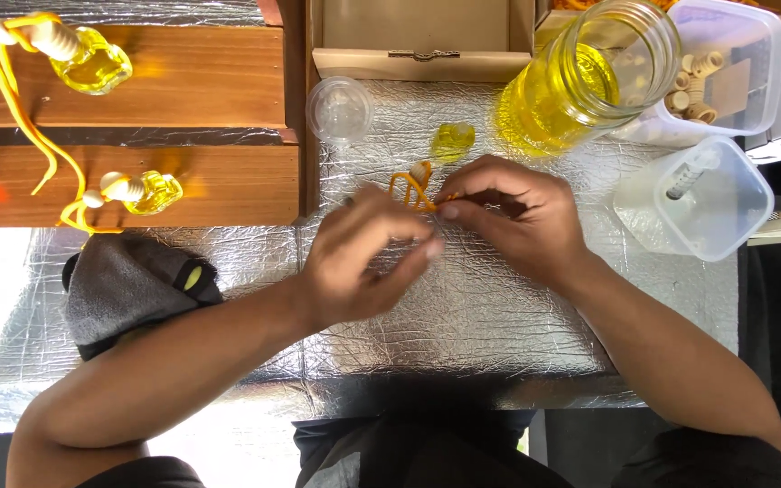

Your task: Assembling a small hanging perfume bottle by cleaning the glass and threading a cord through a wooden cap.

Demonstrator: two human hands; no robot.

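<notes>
An orange cord with a small pale cap on it is pinched between the fingertips of the right hand, whose grip is closed tight on the cord's end. The left hand is brought up against the same cord from the other side; its fingers are curled, but whether they actually clasp the cord cannot be told, since the fingertips are blurred. The cord is held just above the silver foil tabletop.

Just behind the cord, a small yellow bottle lies on the tabletop, apart from both hands. To the left of that bottle a clear plastic cup is seen, and behind both an open cardboard box. To the right of the bottle a large glass jar of yellow liquid is tilted, with a clear tub of pale caps behind it and a second clear tub in front of it.

Far left of the cord, two filled bottles with orange cords are laid on wooden boards, and a grey cloth lies in front of them.
</notes>
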